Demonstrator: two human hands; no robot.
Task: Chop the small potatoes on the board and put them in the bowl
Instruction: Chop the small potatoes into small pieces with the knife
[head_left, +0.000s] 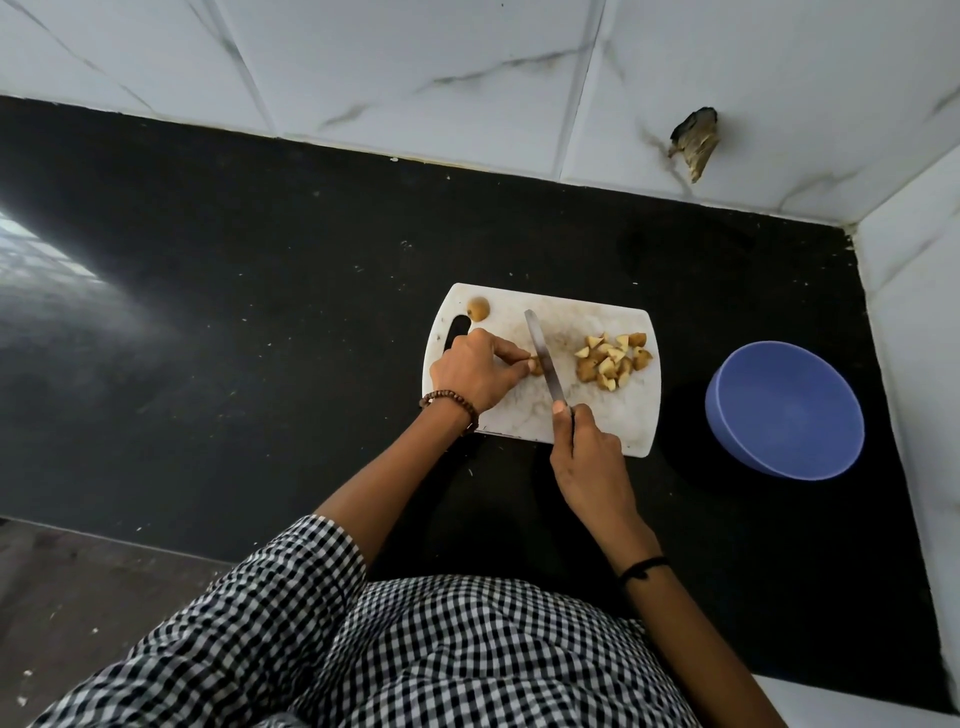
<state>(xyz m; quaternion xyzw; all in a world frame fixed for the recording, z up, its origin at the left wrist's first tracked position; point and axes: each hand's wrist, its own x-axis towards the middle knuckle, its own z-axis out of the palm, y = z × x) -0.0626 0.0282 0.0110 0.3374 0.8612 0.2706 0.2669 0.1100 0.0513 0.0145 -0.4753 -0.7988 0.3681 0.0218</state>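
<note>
A white cutting board (636, 410), scuffed and stained, lies flat on the black worktop (260, 312), with its handle slot at the left end. One whole small potato (479, 308), round and brown-skinned, sits at the board's far left corner. A pile of chopped pieces (613, 361), pale flesh with brown skin, lies on the right half of the board. Left of the middle, a cut potato piece (536, 366) rests against the left side of the knife (543, 358), whose narrow steel blade points away across the board, tip up near the far edge. A round blue bowl (784, 410) stands on the worktop just right of the board, apart from it, its inside plain blue.
</note>
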